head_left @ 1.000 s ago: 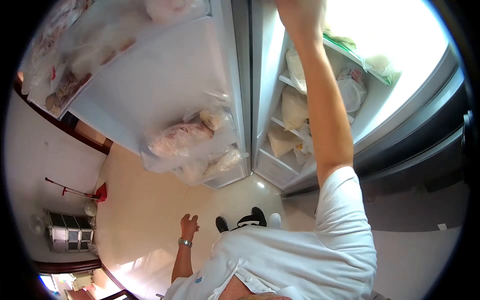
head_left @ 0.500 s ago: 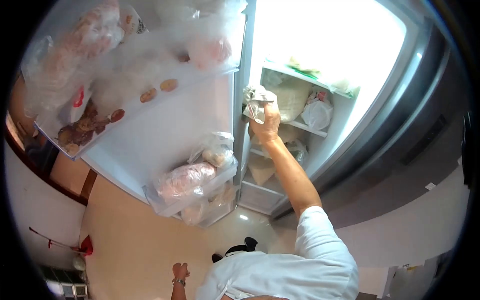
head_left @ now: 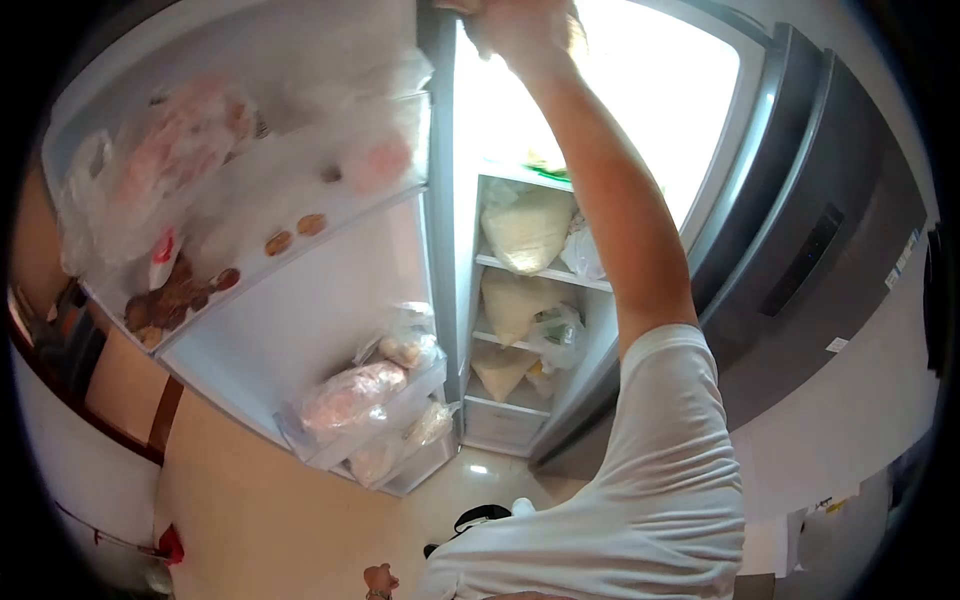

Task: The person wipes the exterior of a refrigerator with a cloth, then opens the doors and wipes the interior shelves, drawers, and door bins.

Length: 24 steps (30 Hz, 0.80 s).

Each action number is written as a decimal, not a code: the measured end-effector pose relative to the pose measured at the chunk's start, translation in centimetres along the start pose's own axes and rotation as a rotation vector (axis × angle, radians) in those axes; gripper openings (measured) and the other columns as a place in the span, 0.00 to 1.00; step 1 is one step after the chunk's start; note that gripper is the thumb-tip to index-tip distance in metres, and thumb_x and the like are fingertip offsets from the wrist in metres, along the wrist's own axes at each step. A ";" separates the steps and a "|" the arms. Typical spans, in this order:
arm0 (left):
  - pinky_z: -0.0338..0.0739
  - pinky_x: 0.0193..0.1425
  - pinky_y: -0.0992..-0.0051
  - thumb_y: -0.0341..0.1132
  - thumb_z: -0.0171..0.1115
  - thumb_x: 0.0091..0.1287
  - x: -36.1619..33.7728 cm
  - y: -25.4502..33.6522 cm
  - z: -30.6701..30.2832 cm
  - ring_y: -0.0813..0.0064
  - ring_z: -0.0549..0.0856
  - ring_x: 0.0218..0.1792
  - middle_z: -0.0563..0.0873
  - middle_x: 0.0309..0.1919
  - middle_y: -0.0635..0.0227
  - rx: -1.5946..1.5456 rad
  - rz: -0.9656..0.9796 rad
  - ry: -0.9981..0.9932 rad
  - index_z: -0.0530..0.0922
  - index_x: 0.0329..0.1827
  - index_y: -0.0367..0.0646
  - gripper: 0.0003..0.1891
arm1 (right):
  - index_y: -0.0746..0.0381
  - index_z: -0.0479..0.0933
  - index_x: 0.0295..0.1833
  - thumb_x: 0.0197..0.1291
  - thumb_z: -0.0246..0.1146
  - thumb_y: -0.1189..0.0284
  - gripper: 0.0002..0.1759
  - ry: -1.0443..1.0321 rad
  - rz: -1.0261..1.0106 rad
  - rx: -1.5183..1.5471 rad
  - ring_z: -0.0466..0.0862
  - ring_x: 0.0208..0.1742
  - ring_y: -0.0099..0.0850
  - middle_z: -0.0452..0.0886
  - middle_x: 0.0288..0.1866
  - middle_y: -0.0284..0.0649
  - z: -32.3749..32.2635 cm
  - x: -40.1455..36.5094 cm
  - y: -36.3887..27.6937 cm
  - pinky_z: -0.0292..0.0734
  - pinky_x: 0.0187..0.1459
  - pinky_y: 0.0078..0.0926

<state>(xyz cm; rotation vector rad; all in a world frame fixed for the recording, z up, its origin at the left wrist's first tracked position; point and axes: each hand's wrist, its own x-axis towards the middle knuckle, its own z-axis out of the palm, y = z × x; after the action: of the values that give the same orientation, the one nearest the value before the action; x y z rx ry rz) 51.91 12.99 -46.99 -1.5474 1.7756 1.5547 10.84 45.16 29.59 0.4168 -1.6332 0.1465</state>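
My right hand [head_left: 525, 30] is raised to the top edge of the view, at the hinge-side frame of the open freezer [head_left: 448, 200]. Its fingers are partly cut off and blurred. A bit of the greyish cloth [head_left: 478, 42] shows beside them, so the hand stays closed on it. Low down near the bottom edge hangs my left hand [head_left: 378, 579], its fingers curled and nothing visible in them. To the left of my right arm is the opened door [head_left: 300, 300], its racks holding bagged food.
Bags of pale food [head_left: 528, 232] sit on the inner shelves [head_left: 545, 272]. A bagged pinkish item [head_left: 352, 395] lies in the lower door rack, and brown pieces [head_left: 170, 300] in the upper one. The grey outer door [head_left: 800, 240] stands at right; tiled floor [head_left: 250, 480] lies below.
My right hand has moved upward along the freezer frame with the cloth, from shelf height to the top of the view. The camera view has shifted, and my left hand appears lower.
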 end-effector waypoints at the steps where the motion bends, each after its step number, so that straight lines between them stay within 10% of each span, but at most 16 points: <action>1: 0.77 0.12 0.69 0.27 0.57 0.58 0.4 -0.4 0.2 0.63 0.79 0.11 0.76 0.11 0.52 0.025 0.050 -0.019 0.71 0.19 0.30 0.12 | 0.62 0.71 0.57 0.54 0.61 0.78 0.23 -0.125 0.217 0.157 0.70 0.59 0.41 0.71 0.54 0.45 0.6 1.4 -0.5 0.66 0.61 0.37; 2: 0.77 0.12 0.69 0.28 0.57 0.58 0.0 0.2 0.5 0.63 0.79 0.11 0.77 0.11 0.52 0.047 0.098 -0.036 0.71 0.20 0.29 0.12 | 0.61 0.73 0.54 0.58 0.58 0.72 0.17 0.062 -0.075 -0.204 0.71 0.57 0.41 0.72 0.52 0.44 2.2 1.4 0.0 0.67 0.59 0.37; 11: 0.79 0.16 0.68 0.30 0.58 0.58 -1.6 4.8 1.6 0.64 0.80 0.14 0.77 0.13 0.53 0.046 0.071 -0.103 0.71 0.28 0.27 0.11 | 0.60 0.78 0.40 0.55 0.62 0.68 0.09 0.165 -0.151 -0.433 0.74 0.47 0.37 0.75 0.41 0.44 -3.7 -0.4 8.3 0.71 0.49 0.36; 15: 0.77 0.14 0.69 0.30 0.58 0.59 1.3 3.5 1.2 0.63 0.79 0.12 0.78 0.13 0.53 0.070 0.036 -0.138 0.71 0.29 0.27 0.11 | 0.66 0.72 0.41 0.55 0.62 0.72 0.11 0.235 0.266 0.071 0.78 0.37 0.34 0.76 0.36 0.43 -9.3 -1.8 11.1 0.76 0.39 0.36; 16: 0.77 0.14 0.69 0.31 0.58 0.59 3.6 2.3 0.8 0.64 0.79 0.12 0.78 0.13 0.52 0.243 0.315 -0.250 0.71 0.29 0.28 0.11 | 0.65 0.72 0.41 0.51 0.64 0.73 0.12 0.188 0.022 -0.596 0.77 0.38 0.35 0.76 0.36 0.42 -10.3 -2.0 12.9 0.74 0.42 0.34; 17: 0.76 0.13 0.70 0.32 0.58 0.59 4.5 0.9 -0.1 0.64 0.79 0.11 0.78 0.14 0.52 0.416 0.588 -0.362 0.72 0.29 0.28 0.12 | 0.65 0.72 0.41 0.51 0.64 0.73 0.12 0.165 0.023 -0.601 0.77 0.38 0.35 0.76 0.36 0.42 -11.1 -2.3 14.3 0.74 0.42 0.34; 19: 0.76 0.13 0.70 0.33 0.58 0.59 1.8 3.8 0.5 0.65 0.79 0.12 0.79 0.14 0.52 0.177 0.132 -0.256 0.72 0.29 0.29 0.12 | 0.62 0.75 0.39 0.47 0.66 0.74 0.12 0.314 -0.393 -0.823 0.77 0.40 0.37 0.77 0.35 0.41 -12.4 -2.7 16.3 0.71 0.47 0.35; 24: 0.77 0.13 0.70 0.33 0.57 0.60 -0.4 6.9 0.9 0.66 0.80 0.13 0.79 0.15 0.53 0.206 0.146 -0.203 0.73 0.28 0.30 0.11 | 0.61 0.77 0.40 0.48 0.62 0.70 0.12 -0.278 -0.196 -1.121 0.76 0.48 0.37 0.79 0.41 0.41 -14.4 -6.2 10.6 0.65 0.56 0.43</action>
<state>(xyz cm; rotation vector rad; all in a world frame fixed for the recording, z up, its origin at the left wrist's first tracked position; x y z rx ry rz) 45.91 12.71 -43.47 -1.1461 1.8986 1.4792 20.92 60.92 26.69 -0.2864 -1.6642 -0.9751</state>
